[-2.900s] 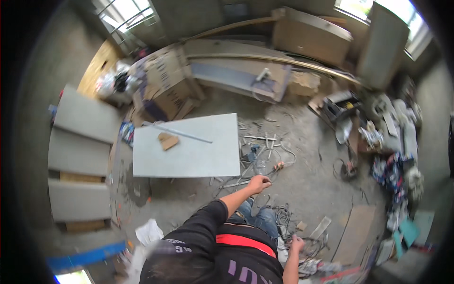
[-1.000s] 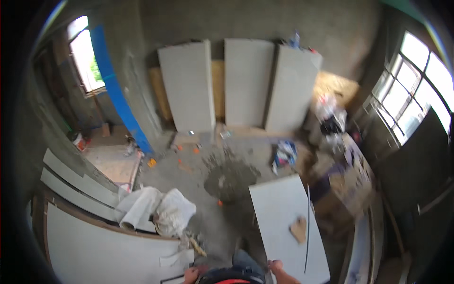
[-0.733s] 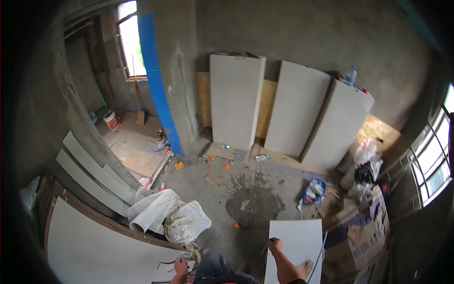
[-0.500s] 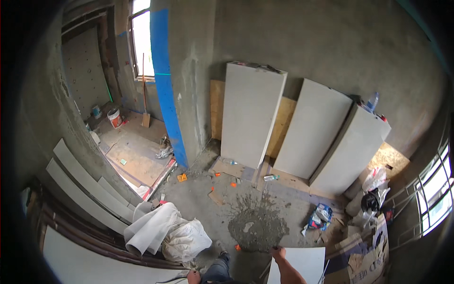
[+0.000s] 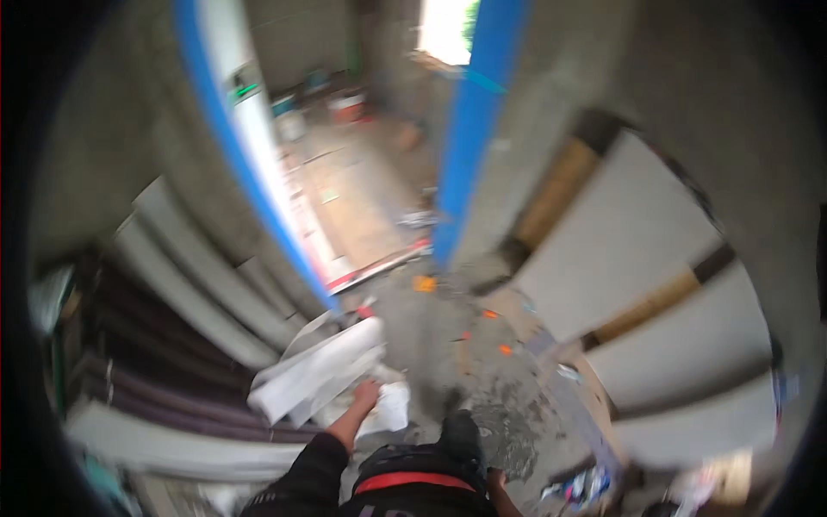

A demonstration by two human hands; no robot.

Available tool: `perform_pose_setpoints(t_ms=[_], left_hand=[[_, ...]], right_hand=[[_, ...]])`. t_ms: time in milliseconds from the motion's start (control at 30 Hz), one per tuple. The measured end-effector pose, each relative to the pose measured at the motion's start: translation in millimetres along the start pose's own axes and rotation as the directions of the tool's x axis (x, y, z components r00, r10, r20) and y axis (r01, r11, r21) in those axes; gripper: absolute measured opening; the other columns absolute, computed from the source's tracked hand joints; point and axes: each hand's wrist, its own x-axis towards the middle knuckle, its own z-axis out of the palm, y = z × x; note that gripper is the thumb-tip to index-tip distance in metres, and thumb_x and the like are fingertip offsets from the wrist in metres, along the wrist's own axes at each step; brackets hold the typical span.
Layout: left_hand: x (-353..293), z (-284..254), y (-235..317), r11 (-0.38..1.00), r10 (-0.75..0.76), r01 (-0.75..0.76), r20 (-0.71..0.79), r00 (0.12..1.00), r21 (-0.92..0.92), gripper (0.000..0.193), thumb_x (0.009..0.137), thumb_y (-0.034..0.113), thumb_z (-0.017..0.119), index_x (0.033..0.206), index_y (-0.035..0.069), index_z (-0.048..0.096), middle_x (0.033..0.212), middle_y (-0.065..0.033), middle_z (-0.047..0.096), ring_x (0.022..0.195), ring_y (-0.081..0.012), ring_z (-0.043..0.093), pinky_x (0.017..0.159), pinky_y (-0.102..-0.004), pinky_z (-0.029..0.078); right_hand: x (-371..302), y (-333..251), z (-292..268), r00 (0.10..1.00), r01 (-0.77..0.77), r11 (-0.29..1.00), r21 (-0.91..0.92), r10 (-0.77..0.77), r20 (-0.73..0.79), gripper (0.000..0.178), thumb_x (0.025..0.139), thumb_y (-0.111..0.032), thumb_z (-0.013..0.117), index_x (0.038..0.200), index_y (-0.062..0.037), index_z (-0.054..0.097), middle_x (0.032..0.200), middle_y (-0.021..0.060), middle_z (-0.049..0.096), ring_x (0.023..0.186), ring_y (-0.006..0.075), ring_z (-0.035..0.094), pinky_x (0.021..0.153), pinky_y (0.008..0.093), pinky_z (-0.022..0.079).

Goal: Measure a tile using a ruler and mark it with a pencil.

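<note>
My left hand [image 5: 366,395] reaches forward in front of the white sack [image 5: 393,407], close to a rolled white sheet [image 5: 323,370]. Motion smears its fingers, and whether it touches the sack does not show. Low beside my right leg is my right hand [image 5: 495,479], near the wet grey patch [image 5: 508,439] on the floor. Its fingers are blurred too, and no board shows by it.
Long pale boards [image 5: 194,293] and dark lengths [image 5: 164,345] lean along the left wall. Large white panels [image 5: 624,237] stand on the right. A blue-edged doorway, with buckets [image 5: 347,107] beyond, lies ahead. Orange scraps [image 5: 424,283] litter the floor.
The view has swung left, toward the doorway. My left hand has come up and forward to the white sack. The white board under my right hand is out of sight, and that hand is lower.
</note>
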Motion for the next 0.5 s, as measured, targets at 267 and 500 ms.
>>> perform_pose_setpoints(t_ms=[267,500], left_hand=[[0,10,50,0.962,-0.271,0.261,-0.210,0.939,-0.075,0.037,0.097,0.038,0.066,0.113,0.009,0.082,0.114,-0.0229,0.079,0.109,-0.0446,0.075,0.097,-0.0555,0.058],[-54,48,69,0.812,-0.582,0.502,-0.460,0.670,-0.297,0.044,0.102,0.047,0.059,0.098,0.009,0.080,0.101,-0.0192,0.080,0.092,-0.0366,0.079,0.087,-0.0558,0.059]], right_hand=[[268,-269,-205,0.578,0.816,0.538,-0.212,-0.772,0.265,0.052,0.098,-0.052,0.071,0.113,-0.0039,0.083,0.103,0.0230,0.081,0.099,0.0399,0.079,0.089,0.0491,0.060],[347,-506,-318,0.167,0.986,0.142,-0.091,-0.895,0.413,0.052,0.099,-0.052,0.071,0.117,-0.0039,0.081,0.108,0.0231,0.080,0.104,0.0396,0.078,0.091,0.0501,0.059]])
